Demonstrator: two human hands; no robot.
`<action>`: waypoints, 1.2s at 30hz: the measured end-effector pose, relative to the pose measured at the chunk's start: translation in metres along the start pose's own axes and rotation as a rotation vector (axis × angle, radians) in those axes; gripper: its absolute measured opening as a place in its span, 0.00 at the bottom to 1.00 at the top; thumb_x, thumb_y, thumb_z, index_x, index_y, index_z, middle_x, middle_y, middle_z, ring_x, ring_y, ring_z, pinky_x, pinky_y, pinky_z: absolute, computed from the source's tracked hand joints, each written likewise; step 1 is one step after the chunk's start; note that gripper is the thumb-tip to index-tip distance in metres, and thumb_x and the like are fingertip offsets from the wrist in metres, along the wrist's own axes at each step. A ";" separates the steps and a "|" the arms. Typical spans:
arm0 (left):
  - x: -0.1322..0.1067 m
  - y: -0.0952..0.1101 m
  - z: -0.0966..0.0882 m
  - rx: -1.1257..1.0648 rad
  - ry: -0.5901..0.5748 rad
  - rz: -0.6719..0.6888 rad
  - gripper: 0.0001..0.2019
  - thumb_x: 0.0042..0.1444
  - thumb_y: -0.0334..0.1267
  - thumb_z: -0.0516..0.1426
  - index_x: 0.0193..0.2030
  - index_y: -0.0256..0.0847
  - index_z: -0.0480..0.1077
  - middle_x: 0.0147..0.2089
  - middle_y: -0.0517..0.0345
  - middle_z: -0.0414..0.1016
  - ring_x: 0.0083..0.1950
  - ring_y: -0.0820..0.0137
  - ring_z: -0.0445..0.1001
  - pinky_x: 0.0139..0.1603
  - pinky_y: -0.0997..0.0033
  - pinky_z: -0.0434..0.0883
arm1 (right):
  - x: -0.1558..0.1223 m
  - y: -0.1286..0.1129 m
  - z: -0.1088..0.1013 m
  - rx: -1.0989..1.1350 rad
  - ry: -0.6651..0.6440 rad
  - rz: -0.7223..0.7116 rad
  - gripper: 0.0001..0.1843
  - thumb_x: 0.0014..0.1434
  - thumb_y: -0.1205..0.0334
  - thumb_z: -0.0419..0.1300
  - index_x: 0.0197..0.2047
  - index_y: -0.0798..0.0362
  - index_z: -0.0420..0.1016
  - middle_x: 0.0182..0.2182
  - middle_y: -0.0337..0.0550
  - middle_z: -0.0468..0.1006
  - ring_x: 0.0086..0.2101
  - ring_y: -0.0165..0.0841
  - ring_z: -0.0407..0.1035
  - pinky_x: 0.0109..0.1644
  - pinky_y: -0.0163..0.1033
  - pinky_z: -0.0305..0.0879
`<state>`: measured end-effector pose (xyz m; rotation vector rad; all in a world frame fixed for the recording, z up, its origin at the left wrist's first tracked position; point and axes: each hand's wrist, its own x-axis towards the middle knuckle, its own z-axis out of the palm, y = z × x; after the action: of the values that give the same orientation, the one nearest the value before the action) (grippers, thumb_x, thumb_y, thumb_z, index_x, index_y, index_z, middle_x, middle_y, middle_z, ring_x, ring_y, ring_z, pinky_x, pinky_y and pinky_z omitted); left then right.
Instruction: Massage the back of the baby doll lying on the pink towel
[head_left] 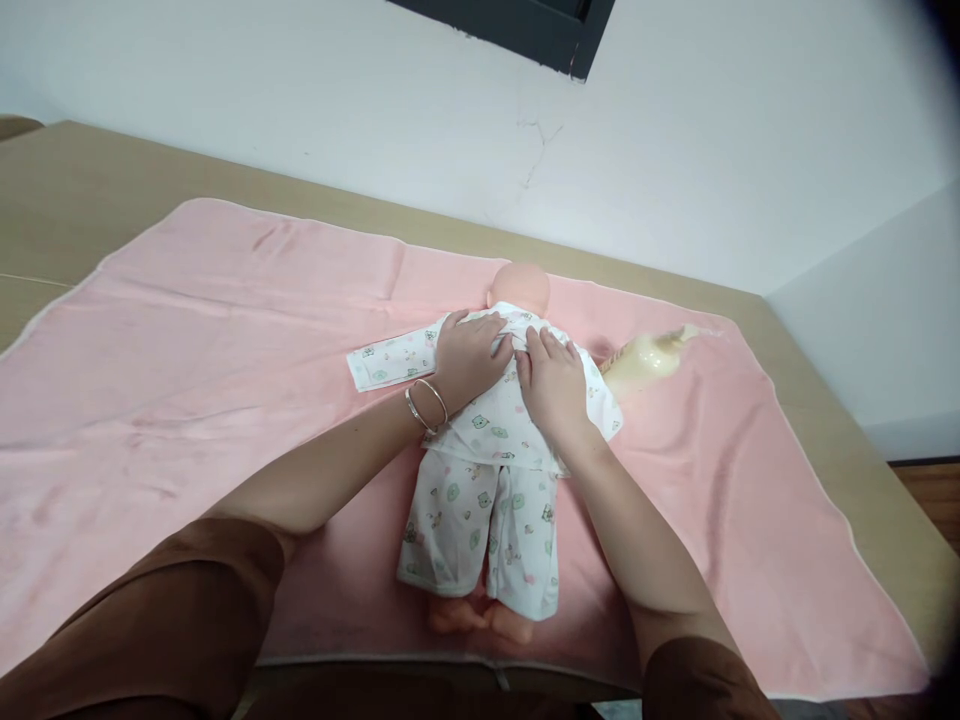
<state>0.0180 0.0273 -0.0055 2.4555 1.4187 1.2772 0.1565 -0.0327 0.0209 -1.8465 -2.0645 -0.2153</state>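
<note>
A baby doll lies on its back on a pink blanket, head away from me, feet toward me. It wears a white printed top and matching trousers. My left hand, with bangles on the wrist, rests on the doll's chest, fingers pinching the top's fabric near the collar. My right hand lies beside it on the chest, fingers also pressed onto the fabric. One empty sleeve stretches out to the left. The doll's bare arm sticks out to the right.
The blanket covers a tan table that stands against a white wall. A dark frame hangs on the wall above. The table's right edge drops to a wooden floor.
</note>
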 end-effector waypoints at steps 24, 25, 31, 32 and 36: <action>0.001 -0.004 0.003 -0.066 0.032 -0.050 0.15 0.60 0.37 0.52 0.49 0.39 0.75 0.52 0.53 0.80 0.55 0.61 0.76 0.58 0.58 0.68 | 0.000 0.001 0.002 0.034 0.018 0.018 0.25 0.72 0.58 0.46 0.65 0.63 0.65 0.64 0.63 0.67 0.64 0.49 0.61 0.68 0.56 0.54; 0.001 -0.004 0.003 -0.071 0.035 -0.049 0.15 0.60 0.37 0.52 0.49 0.39 0.76 0.52 0.53 0.80 0.55 0.61 0.76 0.58 0.58 0.68 | 0.000 0.001 0.002 0.036 0.016 0.018 0.25 0.71 0.59 0.46 0.66 0.63 0.65 0.64 0.63 0.66 0.64 0.49 0.60 0.68 0.56 0.54; 0.002 -0.003 0.003 -0.065 0.027 -0.046 0.15 0.60 0.37 0.52 0.49 0.39 0.76 0.51 0.52 0.81 0.54 0.60 0.77 0.57 0.58 0.68 | 0.001 0.000 0.000 0.008 0.014 0.010 0.25 0.72 0.59 0.46 0.65 0.62 0.65 0.63 0.63 0.68 0.63 0.49 0.63 0.67 0.55 0.56; 0.002 -0.003 0.003 -0.059 0.023 -0.044 0.15 0.60 0.37 0.52 0.49 0.39 0.76 0.51 0.52 0.81 0.54 0.60 0.77 0.56 0.57 0.68 | 0.001 0.000 -0.001 0.000 0.017 0.009 0.25 0.72 0.58 0.46 0.65 0.62 0.65 0.62 0.63 0.68 0.62 0.49 0.64 0.66 0.55 0.57; 0.002 -0.004 0.002 -0.053 0.015 -0.040 0.15 0.61 0.37 0.51 0.49 0.39 0.75 0.51 0.52 0.80 0.54 0.60 0.76 0.57 0.57 0.68 | 0.000 -0.002 -0.001 -0.022 0.036 0.004 0.24 0.72 0.58 0.46 0.64 0.62 0.66 0.62 0.63 0.69 0.61 0.49 0.65 0.66 0.55 0.58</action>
<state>0.0171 0.0318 -0.0072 2.3774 1.4107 1.3097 0.1552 -0.0337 0.0218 -1.8452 -2.0423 -0.2692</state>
